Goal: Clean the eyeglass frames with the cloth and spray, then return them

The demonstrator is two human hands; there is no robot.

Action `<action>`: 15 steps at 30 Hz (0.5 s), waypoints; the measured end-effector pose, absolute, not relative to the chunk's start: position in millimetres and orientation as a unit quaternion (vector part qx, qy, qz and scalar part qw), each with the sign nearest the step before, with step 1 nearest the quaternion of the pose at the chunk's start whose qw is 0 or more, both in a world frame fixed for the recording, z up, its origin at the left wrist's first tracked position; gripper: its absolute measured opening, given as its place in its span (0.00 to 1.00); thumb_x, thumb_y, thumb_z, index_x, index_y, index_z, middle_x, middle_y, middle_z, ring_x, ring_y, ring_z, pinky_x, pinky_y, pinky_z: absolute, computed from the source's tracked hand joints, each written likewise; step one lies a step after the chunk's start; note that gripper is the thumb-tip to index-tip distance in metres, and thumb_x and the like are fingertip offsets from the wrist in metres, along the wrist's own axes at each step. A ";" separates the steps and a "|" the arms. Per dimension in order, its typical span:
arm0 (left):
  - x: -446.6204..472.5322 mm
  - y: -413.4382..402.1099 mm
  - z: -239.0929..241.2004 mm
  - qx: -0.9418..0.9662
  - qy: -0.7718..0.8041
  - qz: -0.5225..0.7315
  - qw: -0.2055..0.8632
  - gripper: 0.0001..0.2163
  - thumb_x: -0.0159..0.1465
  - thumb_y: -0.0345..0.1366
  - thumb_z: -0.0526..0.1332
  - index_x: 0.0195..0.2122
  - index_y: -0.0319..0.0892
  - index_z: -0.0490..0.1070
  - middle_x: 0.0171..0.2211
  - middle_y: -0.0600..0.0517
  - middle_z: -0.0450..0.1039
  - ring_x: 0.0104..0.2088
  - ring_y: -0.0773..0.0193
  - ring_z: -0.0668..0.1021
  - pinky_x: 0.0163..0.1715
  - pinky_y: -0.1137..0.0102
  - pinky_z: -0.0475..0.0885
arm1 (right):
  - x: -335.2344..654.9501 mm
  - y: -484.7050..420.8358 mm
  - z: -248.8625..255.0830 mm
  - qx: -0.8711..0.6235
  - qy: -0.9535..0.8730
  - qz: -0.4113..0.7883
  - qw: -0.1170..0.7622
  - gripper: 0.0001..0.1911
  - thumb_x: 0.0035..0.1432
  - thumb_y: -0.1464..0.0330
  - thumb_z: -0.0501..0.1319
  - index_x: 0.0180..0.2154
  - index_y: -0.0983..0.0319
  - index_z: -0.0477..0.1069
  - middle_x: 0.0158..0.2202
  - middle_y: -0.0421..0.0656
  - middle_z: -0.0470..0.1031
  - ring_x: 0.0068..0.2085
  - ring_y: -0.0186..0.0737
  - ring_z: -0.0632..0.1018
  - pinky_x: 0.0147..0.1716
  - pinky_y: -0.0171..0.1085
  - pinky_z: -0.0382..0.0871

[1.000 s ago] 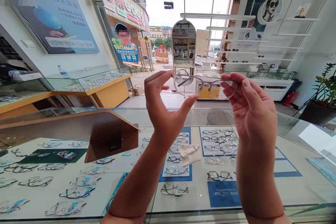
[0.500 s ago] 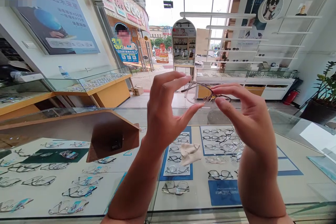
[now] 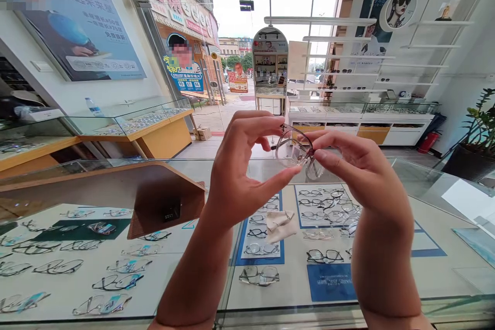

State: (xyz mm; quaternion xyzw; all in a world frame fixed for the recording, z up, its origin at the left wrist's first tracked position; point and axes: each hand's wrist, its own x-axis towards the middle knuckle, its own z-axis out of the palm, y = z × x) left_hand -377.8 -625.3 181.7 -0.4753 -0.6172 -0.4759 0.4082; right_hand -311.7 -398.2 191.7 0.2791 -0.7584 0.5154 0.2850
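A pair of thin-rimmed eyeglasses [image 3: 293,152] is held up above the glass counter, tilted, between both hands. My left hand [image 3: 243,165] grips the rim of one lens, fingertips on top and thumb below. My right hand [image 3: 353,165] pinches the frame near the bridge between thumb and fingers; the other lens hangs partly behind the thumb. Under the hands, a beige cleaning cloth [image 3: 281,226] lies crumpled on the counter over the displayed frames.
Inside the counter [image 3: 290,289] lie several rows of eyeglasses [image 3: 259,275] on blue and white cards. A brown wooden stand [image 3: 166,206] rests on the left. Farther off are an arched mirror [image 3: 270,67], more display cases [image 3: 162,134] and a potted plant [image 3: 472,139].
The eyeglasses have turned, so the lens by my left hand faces me more and the other one hangs lower. Both hands have shifted slightly lower.
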 end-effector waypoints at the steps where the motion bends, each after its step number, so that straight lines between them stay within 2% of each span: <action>1: -378.4 -625.1 181.6 -0.483 -0.613 -0.483 0.398 0.31 0.63 0.52 0.78 0.63 0.55 0.72 0.60 0.45 0.74 0.53 0.53 0.83 0.44 0.60 0.83 | -312.6 -397.6 191.3 0.284 -0.754 0.530 0.266 0.09 0.70 0.57 0.70 0.43 0.54 0.84 0.50 0.44 0.87 0.53 0.49 0.85 0.59 0.54 0.80; 4: -381.4 -622.8 180.8 -0.484 -0.616 -0.491 0.381 0.32 0.64 0.52 0.77 0.66 0.56 0.70 0.61 0.45 0.75 0.53 0.53 0.84 0.45 0.61 0.82 | -315.7 -397.9 189.9 0.281 -0.741 0.557 0.248 0.11 0.69 0.56 0.71 0.42 0.55 0.83 0.46 0.44 0.88 0.49 0.47 0.86 0.53 0.49 0.82; 7: -384.0 -616.6 179.5 -0.431 -0.621 -0.497 0.426 0.30 0.63 0.50 0.78 0.64 0.55 0.71 0.59 0.45 0.76 0.52 0.54 0.83 0.43 0.62 0.81 | -321.8 -400.9 187.2 0.259 -0.732 0.555 0.297 0.10 0.69 0.57 0.71 0.41 0.56 0.83 0.46 0.45 0.88 0.49 0.47 0.86 0.52 0.49 0.82; 9: -383.2 -611.5 178.7 -0.379 -0.615 -0.505 0.473 0.21 0.64 0.47 0.77 0.55 0.52 0.77 0.51 0.48 0.79 0.44 0.59 0.81 0.39 0.63 0.79 | -326.9 -403.5 184.8 0.228 -0.730 0.535 0.359 0.09 0.69 0.59 0.70 0.40 0.57 0.82 0.47 0.45 0.87 0.50 0.47 0.86 0.54 0.50 0.81; 11: -380.3 -606.6 178.1 -0.353 -0.629 -0.513 0.465 0.09 0.67 0.44 0.75 0.43 0.49 0.80 0.37 0.52 0.77 0.34 0.63 0.76 0.33 0.66 0.75 | -331.2 -406.6 182.8 0.190 -0.732 0.504 0.418 0.06 0.69 0.62 0.68 0.40 0.57 0.82 0.47 0.46 0.87 0.51 0.48 0.85 0.56 0.51 0.79; 13: -377.1 -602.2 177.0 -0.360 -0.658 -0.531 0.394 0.07 0.70 0.42 0.72 0.37 0.48 0.82 0.27 0.54 0.73 0.27 0.66 0.70 0.27 0.67 0.69 | -333.6 -410.8 181.7 0.165 -0.735 0.473 0.456 0.05 0.69 0.64 0.67 0.40 0.57 0.81 0.47 0.46 0.87 0.52 0.48 0.85 0.57 0.53 0.78; 15: -375.8 -598.2 175.2 -0.367 -0.674 -0.560 0.312 0.08 0.70 0.44 0.72 0.38 0.47 0.85 0.24 0.55 0.72 0.24 0.67 0.69 0.24 0.68 0.65 | -333.8 -416.4 181.5 0.158 -0.743 0.448 0.472 0.04 0.68 0.65 0.67 0.40 0.56 0.81 0.47 0.46 0.87 0.52 0.49 0.85 0.57 0.53 0.78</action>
